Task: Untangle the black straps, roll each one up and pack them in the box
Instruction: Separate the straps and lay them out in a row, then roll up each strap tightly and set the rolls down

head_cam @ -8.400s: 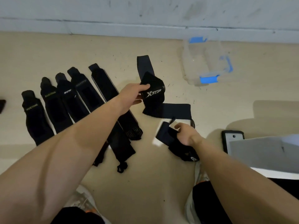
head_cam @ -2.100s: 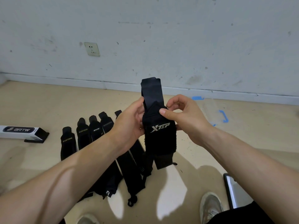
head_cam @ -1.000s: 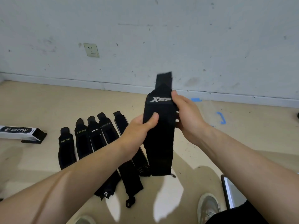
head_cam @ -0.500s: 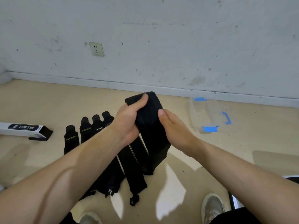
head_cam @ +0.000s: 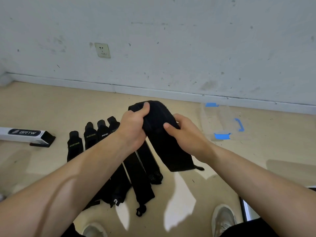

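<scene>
Strap [head_cam: 164, 144] now folded over at its top, left hand [head_cam: 132, 130] and right hand [head_cam: 186, 134] clamped on it.

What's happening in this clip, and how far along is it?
A person is working on one black strap with both bare hands: the left hand grips its folded upper end and the right hand pinches it just beside, while the tail hangs down toward the floor. Several other straps lie flat side by side on the floor below. The clear box with blue clips sits to the right by the wall, and it looks empty.
</scene>
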{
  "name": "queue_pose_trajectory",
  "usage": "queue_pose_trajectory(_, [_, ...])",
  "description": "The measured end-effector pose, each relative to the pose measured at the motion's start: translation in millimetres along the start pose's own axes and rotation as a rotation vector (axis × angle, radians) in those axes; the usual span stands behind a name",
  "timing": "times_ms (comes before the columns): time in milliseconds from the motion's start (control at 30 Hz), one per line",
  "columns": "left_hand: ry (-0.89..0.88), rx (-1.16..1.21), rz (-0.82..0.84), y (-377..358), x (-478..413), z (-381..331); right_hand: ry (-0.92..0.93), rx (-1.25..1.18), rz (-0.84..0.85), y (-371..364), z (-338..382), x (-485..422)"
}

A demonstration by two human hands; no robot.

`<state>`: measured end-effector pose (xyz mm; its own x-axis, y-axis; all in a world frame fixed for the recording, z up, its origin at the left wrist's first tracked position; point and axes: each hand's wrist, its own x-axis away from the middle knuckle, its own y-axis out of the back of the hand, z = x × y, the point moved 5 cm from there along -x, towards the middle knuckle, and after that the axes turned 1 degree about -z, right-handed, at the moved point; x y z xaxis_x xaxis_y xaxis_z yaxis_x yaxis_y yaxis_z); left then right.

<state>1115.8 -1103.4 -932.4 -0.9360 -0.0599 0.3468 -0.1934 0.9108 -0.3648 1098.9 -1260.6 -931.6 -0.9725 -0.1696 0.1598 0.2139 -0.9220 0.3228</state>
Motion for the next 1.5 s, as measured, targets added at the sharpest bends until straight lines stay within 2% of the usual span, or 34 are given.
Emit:
queue_pose_trajectory(133, [0.059,-0.231,0.263,-13,10,16,0.047,-0.155,-0.119,15,9,-7])
queue_pose_trajectory(200, [0.104,-0.366,0.327,-20,20,31,0.021,-0.23,-0.179,25,9,-12])
queue_pose_trajectory(300, [0.013,-0.606,0.326,-22,27,40,-0.078,-0.358,-0.266,38,5,-15])
queue_pose_trajectory(400, [0.014,-0.47,0.262,-18,20,30,-0.174,-0.581,-0.177,36,6,-10])
queue_pose_trajectory(533, [0.092,-0.253,0.193,-11,8,15,-0.182,-0.303,0.058,19,6,1])
queue_pose_trajectory(633, [0.141,-0.121,0.092,-6,5,9,-0.146,-0.177,0.095,14,1,1])
queue_pose_trajectory(733, [0.209,-0.159,0.167,-13,14,10,-0.142,-0.188,0.034,20,-4,-5])
queue_pose_trajectory(867, [0.231,-0.457,0.293,-13,23,27,-0.171,-0.295,-0.036,25,-9,-11])
queue_pose_trajectory(967, [0.161,-0.561,0.243,-10,23,24,-0.186,-0.316,-0.073,29,-9,-13])
queue_pose_trajectory(1100, [0.208,-0.418,0.192,-3,14,14,-0.136,-0.085,-0.141,38,2,-12])
queue_pose_trajectory(1200, [0.284,-0.3,0.168,1,11,9,0.039,0.118,-0.208,47,14,-12])
queue_pose_trajectory(1300, [0.309,-0.249,0.143,2,9,1,0.25,0.279,0.023,48,27,-7])
queue_pose_trajectory(1367, [0.311,-0.235,0.133,3,10,-3,0.312,0.277,0.208,44,35,1])
queue_pose_trajectory(1433, [0.316,-0.23,0.132,4,11,-6,0.314,0.232,0.281,43,37,5])
queue_pose_trajectory(1500, [0.31,-0.265,0.133,4,13,-8,0.309,0.225,0.274,43,38,6])
